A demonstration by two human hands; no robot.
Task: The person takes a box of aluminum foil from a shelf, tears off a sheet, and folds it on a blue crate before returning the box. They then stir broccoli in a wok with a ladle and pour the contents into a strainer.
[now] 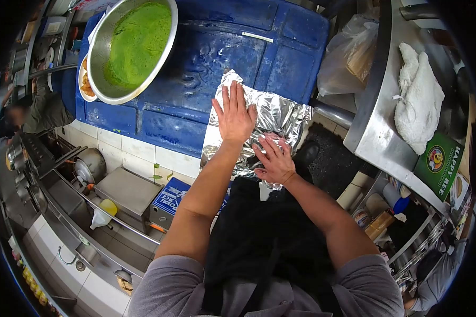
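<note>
A crinkled sheet of aluminium foil [285, 113] lies over the near right part of the blue table top [195, 68] and hangs past its front edge. My left hand [235, 116] rests flat on the foil's upper left part, fingers stretched forward. Lower and to the right, my right hand [276, 161] lies on the foil near the edge, its fingers spread. A reddish patch shows on the foil just beyond the right fingertips. Neither hand grips anything.
A metal bowl of green liquid [137, 47] and a plate of fried food [85, 79] are at the left. At right stand a plastic bag [349, 55] and a steel counter with a white cloth [420, 100]. Other people are at both sides.
</note>
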